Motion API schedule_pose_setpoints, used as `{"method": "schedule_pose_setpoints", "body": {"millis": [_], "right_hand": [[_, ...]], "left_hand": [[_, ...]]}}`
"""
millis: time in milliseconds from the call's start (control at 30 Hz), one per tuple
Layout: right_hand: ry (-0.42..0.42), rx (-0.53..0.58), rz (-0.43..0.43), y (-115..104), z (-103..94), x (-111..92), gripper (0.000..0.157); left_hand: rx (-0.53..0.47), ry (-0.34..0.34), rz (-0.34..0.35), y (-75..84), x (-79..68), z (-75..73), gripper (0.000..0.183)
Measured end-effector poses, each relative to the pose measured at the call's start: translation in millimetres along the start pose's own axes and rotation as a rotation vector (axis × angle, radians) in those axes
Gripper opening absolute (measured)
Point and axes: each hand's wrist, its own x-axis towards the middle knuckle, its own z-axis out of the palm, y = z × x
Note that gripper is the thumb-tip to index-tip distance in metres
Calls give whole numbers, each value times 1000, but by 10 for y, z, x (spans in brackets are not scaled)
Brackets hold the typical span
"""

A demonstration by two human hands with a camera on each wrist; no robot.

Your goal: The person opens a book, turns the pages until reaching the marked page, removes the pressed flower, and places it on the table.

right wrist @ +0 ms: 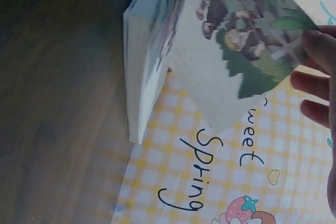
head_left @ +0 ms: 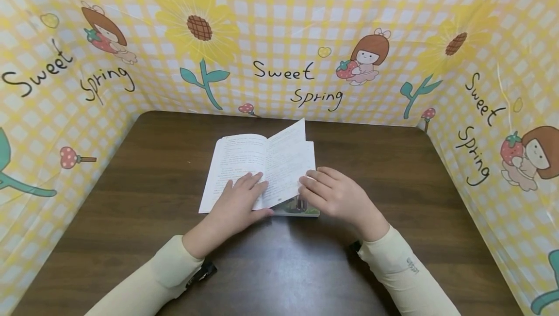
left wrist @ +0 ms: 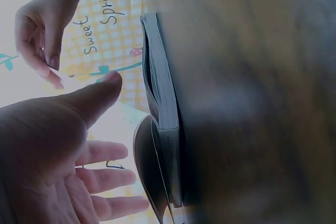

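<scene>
Dark wood-grain tabletop (head_left: 153, 156) is bordered at the far edge and both sides by yellow-and-white checked fabric (head_left: 279, 20). Fabric is printed with yellow sunflowers (head_left: 199, 27), teal leaves (head_left: 217, 75), brown-haired cartoon figures (head_left: 368, 56) holding strawberries (head_left: 346, 70), and yellow hearts (head_left: 324, 52). "Sweet Spring" lettering (head_left: 284, 71) is repeated on all three sides. Light is reflected at the tabletop's near centre.

A dark brown, wood-grained table (head_left: 131, 185) is enclosed behind and on both sides by a creased, yellow-and-white checked sheet (head_left: 279, 24). Behind the table, large yellow sunflowers (head_left: 199, 27) and black "Sweet Spring" lettering (head_left: 284, 71) are printed on it. A pale glare (head_left: 279, 257) is reflected from the table's near middle.
</scene>
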Motion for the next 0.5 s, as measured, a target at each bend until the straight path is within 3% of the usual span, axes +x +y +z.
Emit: {"method": "schedule_pose_setpoints", "body": {"millis": [133, 333, 500], "right_hand": [[28, 30, 59, 2, 0, 2, 19], [-16, 181, 357, 55, -26, -22, 23], [-91, 219, 505, 87, -11, -78, 29]], "left_hand": [[22, 63, 21, 4, 0, -1, 70], [107, 178, 15, 9, 0, -24, 102], [182, 284, 61, -10, -6, -43, 120]]}}
